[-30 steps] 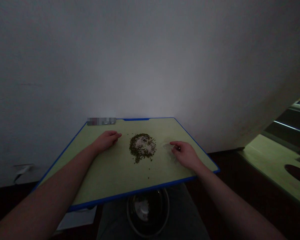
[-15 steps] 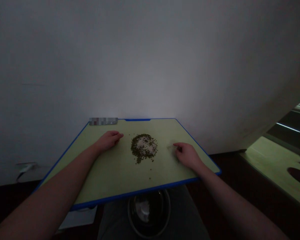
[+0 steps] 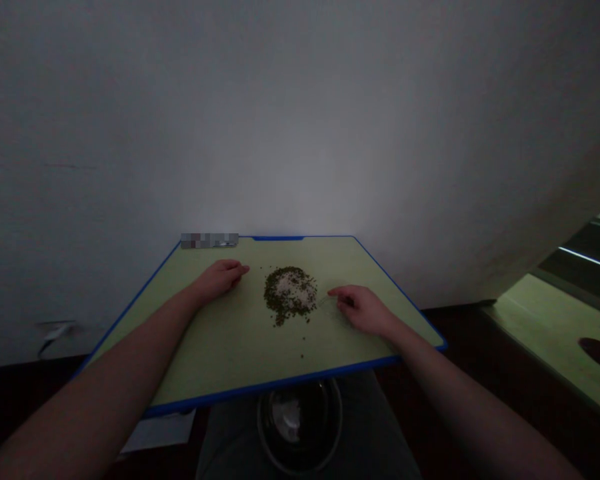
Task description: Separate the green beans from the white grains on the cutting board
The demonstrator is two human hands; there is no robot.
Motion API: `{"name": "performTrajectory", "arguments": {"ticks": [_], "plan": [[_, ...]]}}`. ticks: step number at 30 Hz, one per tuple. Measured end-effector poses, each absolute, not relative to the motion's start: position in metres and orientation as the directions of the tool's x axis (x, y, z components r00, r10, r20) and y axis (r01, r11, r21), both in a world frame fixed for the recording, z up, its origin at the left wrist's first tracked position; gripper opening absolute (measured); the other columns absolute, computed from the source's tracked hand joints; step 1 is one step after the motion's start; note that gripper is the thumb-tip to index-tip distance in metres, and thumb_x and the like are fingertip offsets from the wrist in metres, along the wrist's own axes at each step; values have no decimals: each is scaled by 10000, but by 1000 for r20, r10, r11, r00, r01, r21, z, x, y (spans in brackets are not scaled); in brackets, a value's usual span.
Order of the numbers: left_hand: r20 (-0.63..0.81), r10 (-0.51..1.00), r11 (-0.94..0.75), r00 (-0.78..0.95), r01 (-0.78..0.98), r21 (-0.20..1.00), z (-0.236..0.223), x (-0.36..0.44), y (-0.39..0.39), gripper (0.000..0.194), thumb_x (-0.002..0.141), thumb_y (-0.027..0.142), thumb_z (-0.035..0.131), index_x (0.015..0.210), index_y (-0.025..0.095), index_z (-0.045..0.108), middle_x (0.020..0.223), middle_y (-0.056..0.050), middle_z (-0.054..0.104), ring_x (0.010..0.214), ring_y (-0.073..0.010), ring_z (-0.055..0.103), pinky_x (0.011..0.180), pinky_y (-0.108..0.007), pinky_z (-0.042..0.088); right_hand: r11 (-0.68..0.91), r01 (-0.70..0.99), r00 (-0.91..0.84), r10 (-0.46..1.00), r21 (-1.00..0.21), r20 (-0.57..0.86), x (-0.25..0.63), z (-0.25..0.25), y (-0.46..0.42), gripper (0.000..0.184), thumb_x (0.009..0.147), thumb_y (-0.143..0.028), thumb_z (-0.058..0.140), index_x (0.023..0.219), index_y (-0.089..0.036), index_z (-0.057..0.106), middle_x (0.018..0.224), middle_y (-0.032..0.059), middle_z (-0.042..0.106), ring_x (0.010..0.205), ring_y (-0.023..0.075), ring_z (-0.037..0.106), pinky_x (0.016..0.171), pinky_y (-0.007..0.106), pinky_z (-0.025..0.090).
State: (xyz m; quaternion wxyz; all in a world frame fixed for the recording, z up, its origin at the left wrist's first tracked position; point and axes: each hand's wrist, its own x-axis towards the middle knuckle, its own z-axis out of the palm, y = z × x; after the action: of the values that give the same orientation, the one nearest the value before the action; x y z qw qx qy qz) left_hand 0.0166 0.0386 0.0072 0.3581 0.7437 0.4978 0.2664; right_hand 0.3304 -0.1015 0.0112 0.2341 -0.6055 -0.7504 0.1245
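A low heap of small dark green beans mixed with white grains (image 3: 290, 295) lies near the middle of a pale green board with a blue edge (image 3: 260, 353), and a few stray beans sit in front of it. My right hand (image 3: 357, 310) pinches a thin clear strip (image 3: 327, 300), whose tip is just right of the heap. My left hand (image 3: 220, 279) rests loosely curled on the board, left of the heap, holding nothing and not touching it.
A dark bowl with something white inside (image 3: 300, 420) sits on grey-clad legs below the board's near edge. A blurred object (image 3: 209, 241) lies at the far left corner. A white wall stands behind; another green surface (image 3: 545, 327) lies at right.
My right hand has moved left toward the heap, carrying the clear strip up to the heap's right edge. My left hand has stayed in place.
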Motion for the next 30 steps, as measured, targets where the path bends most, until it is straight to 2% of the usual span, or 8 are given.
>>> {"name": "performTrajectory", "arguments": {"ticks": [4, 14, 19, 22, 26, 30], "plan": [[51, 932, -258, 360, 555, 791, 6, 16, 40, 404, 726, 528, 469, 515, 185, 435, 414, 46, 383, 397, -97, 351, 439, -246, 271, 231, 839, -135, 966, -492, 221, 332, 13, -107, 342, 763, -143, 463, 1063, -151, 628, 676, 20, 597, 558, 119, 483, 555, 235, 374], [39, 932, -242, 360, 538, 808, 7, 16, 39, 421, 706, 553, 478, 511, 182, 443, 420, 45, 389, 397, -95, 350, 446, -251, 271, 181, 824, -71, 973, -537, 219, 320, 6, -121, 350, 758, -171, 459, 1063, -151, 629, 718, 31, 624, 580, 126, 510, 573, 240, 379], [46, 932, -250, 359, 547, 799, 8, 17, 37, 410, 715, 541, 470, 514, 184, 442, 412, 46, 385, 393, -97, 352, 440, -251, 267, 59, 872, 54, 975, -485, 217, 331, 5, -118, 364, 733, -156, 465, 1053, -124, 635, 698, 41, 634, 583, 134, 528, 589, 247, 385], [41, 932, -243, 361, 536, 808, 8, 17, 37, 405, 717, 538, 470, 520, 186, 438, 418, 48, 386, 391, -95, 350, 436, -248, 268, -30, 866, 155, 965, -500, 210, 339, 5, -112, 368, 722, -138, 469, 1051, -114, 632, 693, 41, 629, 576, 130, 527, 589, 245, 389], [26, 940, -228, 339, 570, 789, 9, 17, 37, 411, 716, 540, 474, 510, 185, 439, 404, 48, 381, 389, -96, 356, 441, -249, 275, 22, 816, 111, 975, -577, 194, 331, 2, -111, 355, 742, -145, 466, 1062, -118, 618, 700, 30, 618, 580, 124, 524, 578, 236, 395], [39, 935, -246, 352, 568, 785, 10, 17, 36, 417, 719, 543, 469, 511, 183, 442, 408, 47, 384, 397, -98, 355, 442, -250, 274, 71, 809, 54, 979, -583, 194, 315, -2, -110, 337, 752, -164, 475, 1053, -127, 623, 702, 30, 623, 584, 124, 523, 576, 235, 393]]}}
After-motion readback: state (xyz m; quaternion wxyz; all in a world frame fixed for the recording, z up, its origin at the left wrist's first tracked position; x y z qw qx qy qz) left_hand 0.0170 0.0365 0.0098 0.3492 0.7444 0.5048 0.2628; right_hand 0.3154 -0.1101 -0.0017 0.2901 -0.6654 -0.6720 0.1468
